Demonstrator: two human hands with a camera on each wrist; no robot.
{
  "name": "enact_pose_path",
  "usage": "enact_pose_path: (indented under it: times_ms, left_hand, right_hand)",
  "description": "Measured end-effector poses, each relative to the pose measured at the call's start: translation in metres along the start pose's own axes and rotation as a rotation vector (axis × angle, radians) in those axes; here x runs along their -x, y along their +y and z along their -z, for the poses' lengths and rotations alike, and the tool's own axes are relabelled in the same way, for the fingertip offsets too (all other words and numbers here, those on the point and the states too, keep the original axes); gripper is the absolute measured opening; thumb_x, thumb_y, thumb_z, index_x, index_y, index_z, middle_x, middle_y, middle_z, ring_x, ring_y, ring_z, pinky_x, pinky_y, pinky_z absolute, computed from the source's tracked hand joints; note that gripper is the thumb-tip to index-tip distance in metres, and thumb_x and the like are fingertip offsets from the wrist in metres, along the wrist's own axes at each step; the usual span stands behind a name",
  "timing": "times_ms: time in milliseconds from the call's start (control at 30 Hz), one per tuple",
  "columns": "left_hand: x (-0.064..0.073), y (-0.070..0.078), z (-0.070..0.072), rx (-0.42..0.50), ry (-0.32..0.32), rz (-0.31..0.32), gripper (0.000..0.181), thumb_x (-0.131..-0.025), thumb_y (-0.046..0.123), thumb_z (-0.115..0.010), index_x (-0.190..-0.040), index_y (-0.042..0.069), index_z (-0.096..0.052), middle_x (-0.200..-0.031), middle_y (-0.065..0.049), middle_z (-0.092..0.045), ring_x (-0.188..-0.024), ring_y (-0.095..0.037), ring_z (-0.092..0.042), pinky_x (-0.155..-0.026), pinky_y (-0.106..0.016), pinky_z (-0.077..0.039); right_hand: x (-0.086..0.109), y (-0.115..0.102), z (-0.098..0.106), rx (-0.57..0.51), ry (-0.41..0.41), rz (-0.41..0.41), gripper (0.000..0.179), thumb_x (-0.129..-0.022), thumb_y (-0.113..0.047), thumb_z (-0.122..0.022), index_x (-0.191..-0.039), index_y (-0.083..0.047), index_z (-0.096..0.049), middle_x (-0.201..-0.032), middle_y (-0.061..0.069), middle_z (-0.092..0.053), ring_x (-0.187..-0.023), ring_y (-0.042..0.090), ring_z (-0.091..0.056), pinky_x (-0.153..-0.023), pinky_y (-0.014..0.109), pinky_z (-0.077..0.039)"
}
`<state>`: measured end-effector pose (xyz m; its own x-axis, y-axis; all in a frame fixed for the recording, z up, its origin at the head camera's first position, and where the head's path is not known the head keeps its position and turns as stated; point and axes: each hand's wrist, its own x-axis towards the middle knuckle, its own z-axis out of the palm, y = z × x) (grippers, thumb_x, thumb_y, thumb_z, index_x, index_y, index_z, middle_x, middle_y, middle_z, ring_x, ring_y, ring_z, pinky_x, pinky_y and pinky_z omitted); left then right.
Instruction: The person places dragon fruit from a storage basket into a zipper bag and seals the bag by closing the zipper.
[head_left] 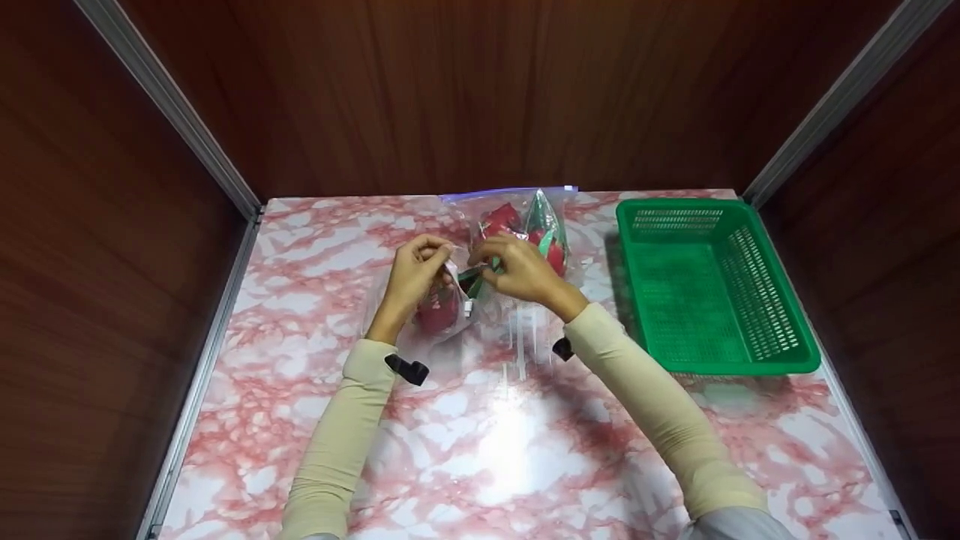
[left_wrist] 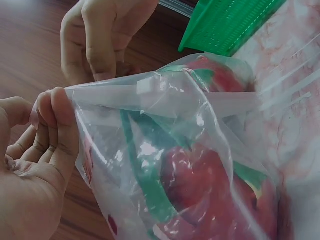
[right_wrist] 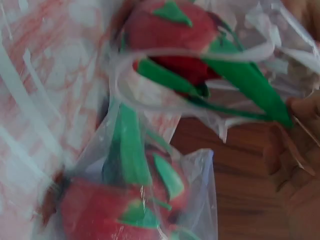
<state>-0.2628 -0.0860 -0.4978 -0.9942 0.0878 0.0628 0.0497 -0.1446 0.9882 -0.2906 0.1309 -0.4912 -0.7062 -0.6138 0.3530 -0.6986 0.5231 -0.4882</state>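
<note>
My left hand pinches the rim of a clear zip bag, whose mouth gapes between my hands. Inside lies a red dragon fruit with green scales; one long green scale sticks out toward the mouth. The tip of that scale sits between the thumb and finger of my right hand, which is over the bag's opening in the head view. Behind my right hand, a second zip bag with a purple-blue seal holds more red dragon fruit.
A green perforated plastic basket stands to the right on the red-and-white marbled table. Dark wood panels with metal edge strips enclose the back and sides. Bright glare lies on the table in front of the bags.
</note>
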Motion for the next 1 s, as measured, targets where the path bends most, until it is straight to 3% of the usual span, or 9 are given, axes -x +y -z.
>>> enact_pose_path:
  times_ms: [133, 333, 567, 800, 1000]
  left_hand:
    - [0.000, 0.000, 0.002, -0.004, -0.007, -0.011, 0.013, -0.105, 0.006, -0.065, -0.111, -0.006, -0.067, -0.069, -0.002, -0.067, -0.050, -0.010, -0.063, -0.052, -0.026, -0.061]
    - [0.000, 0.000, 0.003, -0.007, 0.010, -0.018, 0.009, -0.105, 0.005, -0.066, -0.108, -0.002, -0.070, -0.070, -0.001, -0.068, -0.050, -0.009, -0.062, -0.051, -0.024, -0.059]
    - [-0.001, 0.001, 0.006, -0.026, 0.015, -0.015, 0.016, -0.104, 0.006, -0.066, -0.114, -0.007, -0.069, -0.077, 0.000, -0.072, -0.052, -0.009, -0.063, -0.052, -0.022, -0.059]
    - [-0.002, 0.001, 0.010, -0.031, 0.021, -0.027, 0.021, -0.104, 0.006, -0.066, -0.118, -0.011, -0.067, -0.080, 0.001, -0.073, -0.053, -0.009, -0.062, -0.053, -0.023, -0.059]
    - [-0.001, 0.001, 0.012, -0.029, 0.036, -0.038, 0.021, -0.103, 0.005, -0.068, -0.118, -0.011, -0.067, -0.076, 0.001, -0.070, -0.052, -0.010, -0.061, -0.052, -0.023, -0.058]
  right_hand:
    - [0.003, 0.011, 0.004, -0.046, 0.044, -0.048, 0.021, -0.089, 0.000, -0.067, -0.104, -0.005, -0.080, -0.110, 0.010, -0.079, -0.111, 0.029, -0.071, -0.112, 0.046, -0.052]
    - [0.007, 0.024, -0.002, -0.119, 0.020, -0.114, 0.038, -0.085, 0.015, -0.057, -0.113, -0.001, -0.077, -0.114, 0.016, -0.075, -0.105, 0.032, -0.069, -0.093, 0.045, -0.060]
    - [0.007, 0.030, -0.020, -0.060, -0.071, -0.084, 0.048, -0.088, 0.013, -0.068, -0.135, 0.001, -0.069, -0.134, 0.018, -0.071, -0.128, 0.037, -0.065, -0.113, 0.052, -0.053]
    - [0.002, 0.032, -0.032, -0.039, 0.001, -0.092, 0.044, -0.088, 0.017, -0.065, -0.128, 0.000, -0.071, -0.129, 0.018, -0.073, -0.124, 0.036, -0.068, -0.111, 0.051, -0.054]
    - [0.001, 0.032, -0.035, 0.007, 0.062, -0.119, 0.021, -0.094, 0.008, -0.069, -0.113, 0.002, -0.076, -0.114, 0.018, -0.076, -0.108, 0.034, -0.071, -0.099, 0.049, -0.060]
